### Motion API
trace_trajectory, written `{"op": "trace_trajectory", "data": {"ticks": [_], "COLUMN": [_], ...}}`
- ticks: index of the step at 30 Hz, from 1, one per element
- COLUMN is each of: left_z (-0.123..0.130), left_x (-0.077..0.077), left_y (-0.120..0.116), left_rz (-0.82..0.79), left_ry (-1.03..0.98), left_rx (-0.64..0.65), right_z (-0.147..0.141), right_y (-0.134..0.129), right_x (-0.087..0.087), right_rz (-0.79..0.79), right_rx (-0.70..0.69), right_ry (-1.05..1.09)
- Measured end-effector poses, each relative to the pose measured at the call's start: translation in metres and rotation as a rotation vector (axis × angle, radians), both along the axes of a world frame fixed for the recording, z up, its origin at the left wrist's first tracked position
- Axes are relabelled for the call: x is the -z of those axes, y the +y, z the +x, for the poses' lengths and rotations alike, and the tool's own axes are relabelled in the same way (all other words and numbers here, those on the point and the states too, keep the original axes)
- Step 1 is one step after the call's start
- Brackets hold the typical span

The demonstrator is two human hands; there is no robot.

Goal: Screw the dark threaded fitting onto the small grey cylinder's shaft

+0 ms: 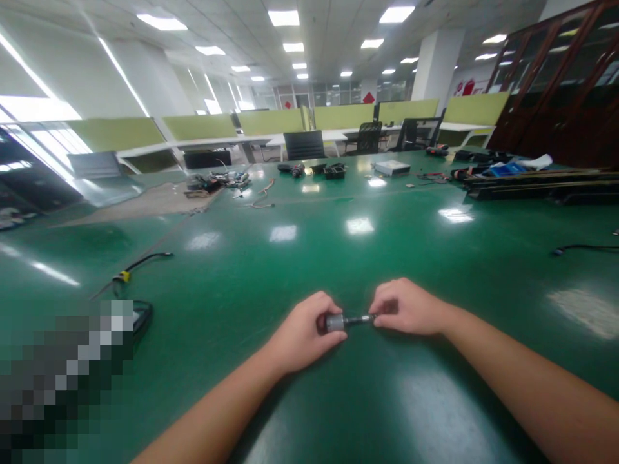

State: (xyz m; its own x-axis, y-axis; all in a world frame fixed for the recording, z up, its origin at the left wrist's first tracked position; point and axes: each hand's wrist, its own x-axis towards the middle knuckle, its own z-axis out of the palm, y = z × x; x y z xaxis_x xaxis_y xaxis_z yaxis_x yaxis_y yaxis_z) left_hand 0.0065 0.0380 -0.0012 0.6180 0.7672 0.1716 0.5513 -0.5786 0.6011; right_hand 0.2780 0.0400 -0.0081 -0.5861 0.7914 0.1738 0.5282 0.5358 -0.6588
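Low over the green table, my left hand (309, 328) is closed around the thick end of a grey cylindrical tool with a thin metal shaft (335, 322); it looks like a short screwdriver, but its exact kind is unclear. The tool lies level, its shaft pointing right. At the shaft's far end, my right hand (403, 308) is closed in a pinch, thumb and fingertips on the tip. Whether a separate small piece sits between those fingers cannot be made out.
Left on the green table (232, 270) lie a black cable with a yellow tie (124, 276) and a pixelated dark object (68, 367). Farther back are a cluttered parts pile (207, 183), a power drill (291, 169), a silver box (391, 167) and long dark bars (527, 187).
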Motion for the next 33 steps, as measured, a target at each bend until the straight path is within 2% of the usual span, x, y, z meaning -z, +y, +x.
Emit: {"op": "trace_trajectory", "data": {"ticks": [5, 10, 13, 15, 19, 33], "left_z": [0.0, 0.001, 0.001, 0.0, 0.0, 0.0], "left_x": [0.0, 0.002, 0.002, 0.002, 0.003, 0.003], "left_y": [0.001, 0.0, 0.0, 0.0, 0.001, 0.0], "left_rz": [0.023, 0.016, -0.037, -0.052, -0.04, -0.043], "left_ry": [-0.013, -0.069, -0.067, -0.056, -0.043, -0.061], "left_rx": [0.011, 0.045, 0.039, 0.019, 0.016, 0.011], "right_z": [-0.028, -0.049, -0.048, -0.045, -0.044, -0.043], "right_y": [-0.008, -0.016, -0.017, -0.017, -0.017, -0.018], "right_x": [0.003, 0.012, 0.015, 0.015, 0.015, 0.016], "right_rz": [0.074, 0.187, 0.183, 0.194, 0.212, 0.231], "right_rx": [0.02, 0.143, 0.177, 0.152, 0.099, 0.059], "right_ry": [-0.058, -0.065, -0.041, -0.025, -0.015, 0.005]}}
